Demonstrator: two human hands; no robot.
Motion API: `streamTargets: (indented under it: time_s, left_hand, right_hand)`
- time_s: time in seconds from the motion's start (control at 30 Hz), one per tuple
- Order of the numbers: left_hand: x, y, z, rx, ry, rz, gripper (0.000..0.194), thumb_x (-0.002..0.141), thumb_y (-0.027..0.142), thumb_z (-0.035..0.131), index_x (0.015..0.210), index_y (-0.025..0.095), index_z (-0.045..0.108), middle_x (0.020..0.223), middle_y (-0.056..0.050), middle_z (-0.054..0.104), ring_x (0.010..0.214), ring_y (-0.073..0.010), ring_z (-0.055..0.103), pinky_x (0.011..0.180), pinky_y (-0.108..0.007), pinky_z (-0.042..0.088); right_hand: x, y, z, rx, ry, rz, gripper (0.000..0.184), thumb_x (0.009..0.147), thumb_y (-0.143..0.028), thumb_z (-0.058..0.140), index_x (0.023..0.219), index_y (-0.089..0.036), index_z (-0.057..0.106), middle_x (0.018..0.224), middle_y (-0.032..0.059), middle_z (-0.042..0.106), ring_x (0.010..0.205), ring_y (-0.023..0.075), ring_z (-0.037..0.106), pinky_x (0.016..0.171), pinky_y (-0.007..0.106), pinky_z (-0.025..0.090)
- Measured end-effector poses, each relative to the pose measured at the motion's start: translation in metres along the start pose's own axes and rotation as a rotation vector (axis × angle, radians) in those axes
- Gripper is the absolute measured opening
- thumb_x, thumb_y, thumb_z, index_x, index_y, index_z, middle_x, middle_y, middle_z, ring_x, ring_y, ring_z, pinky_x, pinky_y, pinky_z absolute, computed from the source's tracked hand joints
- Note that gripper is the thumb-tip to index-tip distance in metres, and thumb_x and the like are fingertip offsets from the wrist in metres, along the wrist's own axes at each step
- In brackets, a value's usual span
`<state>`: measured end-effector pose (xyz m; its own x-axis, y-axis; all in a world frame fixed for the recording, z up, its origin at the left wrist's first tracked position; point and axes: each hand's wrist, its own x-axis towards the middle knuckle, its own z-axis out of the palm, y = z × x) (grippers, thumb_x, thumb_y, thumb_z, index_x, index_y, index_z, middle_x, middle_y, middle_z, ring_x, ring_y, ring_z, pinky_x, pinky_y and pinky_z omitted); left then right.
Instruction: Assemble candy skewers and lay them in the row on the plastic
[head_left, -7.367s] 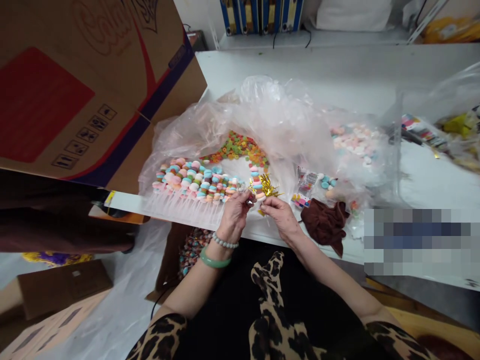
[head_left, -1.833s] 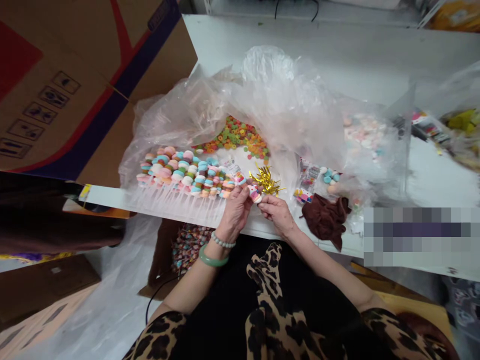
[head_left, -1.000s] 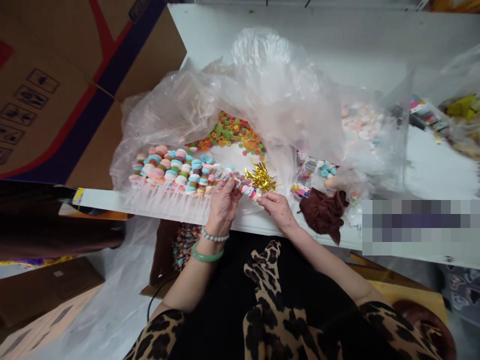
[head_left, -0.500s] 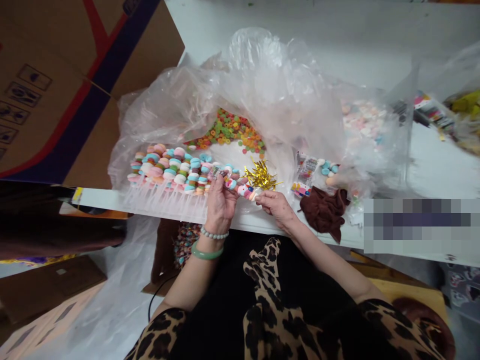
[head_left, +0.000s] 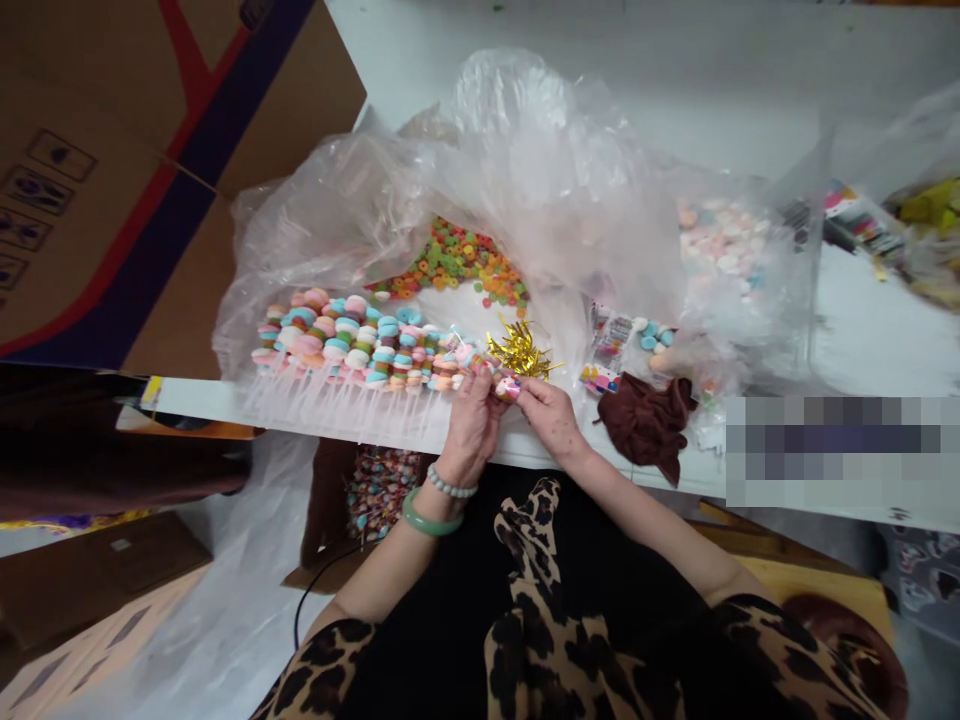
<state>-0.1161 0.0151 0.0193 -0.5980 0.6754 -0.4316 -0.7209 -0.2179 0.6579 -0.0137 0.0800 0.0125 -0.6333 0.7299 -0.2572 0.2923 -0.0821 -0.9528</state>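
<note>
Between my two hands is a candy skewer in a printed clear wrapper, with pink and white pieces showing. My left hand is closed around its left part, and my right hand pinches its right end. To the left lie rows of marshmallow candy skewers with white sticks pointing toward me. Just beyond my fingers is a pile of gold twist ties. Right of my right hand are printed wrappers and a crumpled brown cloth. My fingers hide part of the wrapped skewer.
Ring-shaped gummies lie within a large clear plastic bag. Loose marshmallows fill a bag at the right. A big cardboard box stands at the left. Below the table edge, an open box holds bundled skewers.
My left hand has moved right and slightly toward me, closer to my right hand. The wrapped skewer has shifted with it, and less of it shows between my hands.
</note>
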Motion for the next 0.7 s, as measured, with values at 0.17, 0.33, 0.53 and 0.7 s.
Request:
streamTargets:
  time_s: [0.17,0.33,0.53,0.7]
  left_hand:
    - [0.010,0.016,-0.007,0.007,0.023,0.064,0.033,0.075,0.042,0.077,0.095,0.020,0.063,0.084,0.000,0.067,0.074,-0.0128,0.065,0.072,-0.027,0.054]
    - [0.005,0.013,-0.009,0.191,0.014,0.076,0.041,0.068,0.036,0.083,0.097,0.018,0.060,0.073,0.003,0.064,0.060,-0.0086,0.059,0.061,-0.022,0.049]
    - [-0.004,0.015,-0.014,0.262,-0.023,0.048,0.038,0.061,0.029,0.085,0.084,0.015,0.058,0.060,0.007,0.054,0.045,-0.0033,0.043,0.043,-0.017,0.031]
    - [-0.014,0.010,-0.009,0.184,-0.152,-0.123,0.040,0.060,0.032,0.084,0.060,0.016,0.047,0.048,0.009,0.038,0.040,-0.0006,0.029,0.040,-0.017,0.017]
  right_hand:
    - [-0.003,0.000,-0.014,-0.017,-0.077,0.030,0.018,0.075,-0.034,0.058,0.064,-0.021,0.058,0.056,-0.0040,0.048,0.057,0.0127,0.043,0.059,0.026,0.034]
    - [-0.006,-0.002,-0.004,-0.032,-0.062,-0.028,0.018,0.076,-0.033,0.055,0.062,-0.021,0.056,0.057,-0.0035,0.049,0.059,0.0136,0.045,0.061,0.026,0.035]
    - [-0.014,0.000,0.005,-0.164,0.046,-0.185,0.020,0.084,-0.034,0.053,0.068,-0.022,0.056,0.062,-0.0020,0.052,0.063,0.0155,0.048,0.065,0.028,0.037]
    - [-0.013,0.000,0.009,-0.195,0.101,-0.244,0.018,0.086,-0.033,0.052,0.073,-0.022,0.059,0.068,-0.0006,0.057,0.067,0.0162,0.051,0.067,0.028,0.040]
